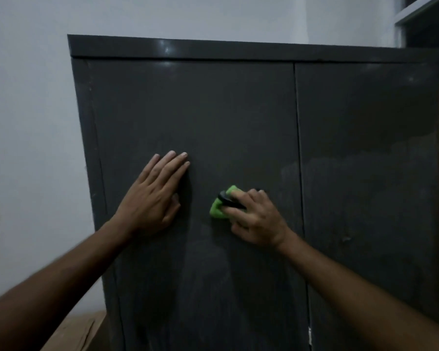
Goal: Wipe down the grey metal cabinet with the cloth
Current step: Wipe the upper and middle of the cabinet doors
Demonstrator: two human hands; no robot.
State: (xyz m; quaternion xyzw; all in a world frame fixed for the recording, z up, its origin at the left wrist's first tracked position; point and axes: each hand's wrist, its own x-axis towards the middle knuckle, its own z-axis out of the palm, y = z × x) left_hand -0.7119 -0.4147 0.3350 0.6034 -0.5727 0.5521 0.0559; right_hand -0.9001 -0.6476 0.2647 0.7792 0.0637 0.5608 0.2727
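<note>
The grey metal cabinet (238,110) stands against a pale wall (28,97), its 2 doors closed and meeting at a vertical seam right of centre. Both hands are on the left door (193,117).

The left hand (153,198) lies flat against the door, fingers straight and close together, pointing up and to the right, palm pressed to the metal — it holds nothing.

The right hand (254,219) is lower and to the right, near the seam. It grips the green cloth (219,210), which is bunched up and pressed against the door. The cloth sticks out to the left of the curled fingers (235,211), beyond the fingertips, with the rest tucked under the hand. A dark handle (230,201) on the door crosses the cloth, and the fingers bend around it; how much of the handle the hand covers cannot be told.

Faint smears show on the door below the hands. A cardboard box (79,330) sits at the lower left beside the cabinet.
</note>
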